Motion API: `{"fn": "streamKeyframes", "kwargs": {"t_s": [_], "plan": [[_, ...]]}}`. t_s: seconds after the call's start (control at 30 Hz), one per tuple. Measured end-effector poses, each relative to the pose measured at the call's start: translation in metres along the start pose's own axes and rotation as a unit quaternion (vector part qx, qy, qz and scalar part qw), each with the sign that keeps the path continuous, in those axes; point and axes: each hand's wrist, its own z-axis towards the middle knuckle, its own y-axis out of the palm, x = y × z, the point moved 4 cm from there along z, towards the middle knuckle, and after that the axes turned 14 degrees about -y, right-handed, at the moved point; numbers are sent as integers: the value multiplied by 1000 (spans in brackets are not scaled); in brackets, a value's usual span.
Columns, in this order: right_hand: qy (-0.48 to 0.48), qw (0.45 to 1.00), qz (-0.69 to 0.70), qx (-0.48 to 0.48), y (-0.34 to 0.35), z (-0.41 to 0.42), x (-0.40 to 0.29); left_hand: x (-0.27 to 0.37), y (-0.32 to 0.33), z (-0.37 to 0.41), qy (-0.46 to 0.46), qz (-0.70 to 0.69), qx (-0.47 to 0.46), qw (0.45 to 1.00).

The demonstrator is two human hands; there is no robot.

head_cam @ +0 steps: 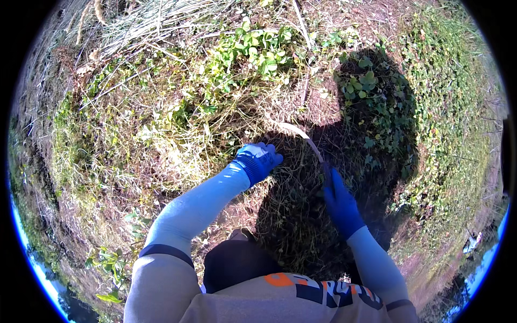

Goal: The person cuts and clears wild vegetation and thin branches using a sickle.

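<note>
My right hand, in a blue glove, grips the dark handle of a sickle. The narrow curved blade arcs up and to the left over the ground, its tip among dry grass stems. To the left of the blade is my left hand, in a blue and white glove, low over cut or matted grass. Its fingers are bent, and whether stems lie in them is hidden. The two hands are apart, and the blade does not touch the left glove.
Leafy green plants grow beyond the blade, and more stand in my shadow. Long dry stalks lie at the upper left. A thin stick lies at the top. Low green growth covers the right side. My knee is bent below.
</note>
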Motion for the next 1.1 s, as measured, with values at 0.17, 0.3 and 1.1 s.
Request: {"fn": "streamKeyframes", "kwargs": {"t_s": [0.17, 0.3, 1.1], "plan": [[-52, 997, -25, -51, 7, -118, -9, 10, 7, -17, 79, 49, -56, 994], [62, 980, 174, -67, 5, -115, -22, 2, 17, -40, 24, 18, 20, 999], [-78, 984, 144, 74, -20, 31, -71, -33, -49, -4, -130, 132, 150, 971]]}}
